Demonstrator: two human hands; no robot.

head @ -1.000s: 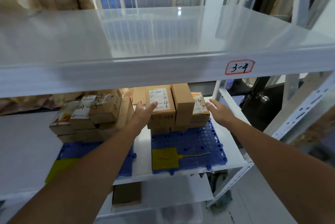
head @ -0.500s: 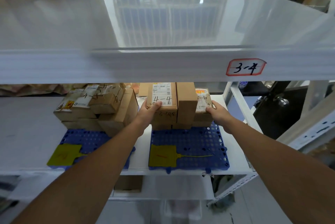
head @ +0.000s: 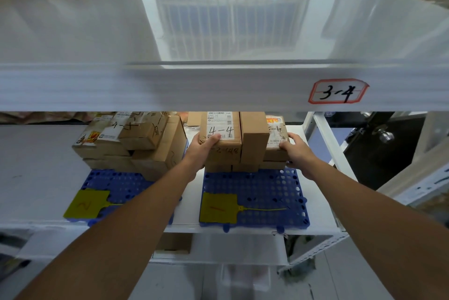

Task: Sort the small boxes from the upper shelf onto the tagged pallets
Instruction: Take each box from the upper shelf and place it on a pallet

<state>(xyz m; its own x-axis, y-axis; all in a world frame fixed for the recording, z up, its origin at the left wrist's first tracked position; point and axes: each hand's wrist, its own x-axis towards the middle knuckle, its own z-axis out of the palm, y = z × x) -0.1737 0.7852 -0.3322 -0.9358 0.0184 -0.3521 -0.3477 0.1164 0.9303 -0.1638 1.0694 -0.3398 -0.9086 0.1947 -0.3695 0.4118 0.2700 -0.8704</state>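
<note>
left hand [head: 202,147]: fingers curled on the left face of the 4-4 box [head: 220,138], centre frame.
right hand [head: 295,150]: gripping the orange-label box [head: 275,140], just right.
stack axis: side by side on the right pallet [head: 255,199]; lower row possibly separate.
yellow tag [head: 217,207]: nearer, below.

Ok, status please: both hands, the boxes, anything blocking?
Left hand grips the 4-4 box. Right hand grips the right-end box. Row sits on the blue pallet tagged 1. Nothing blocking.
</note>
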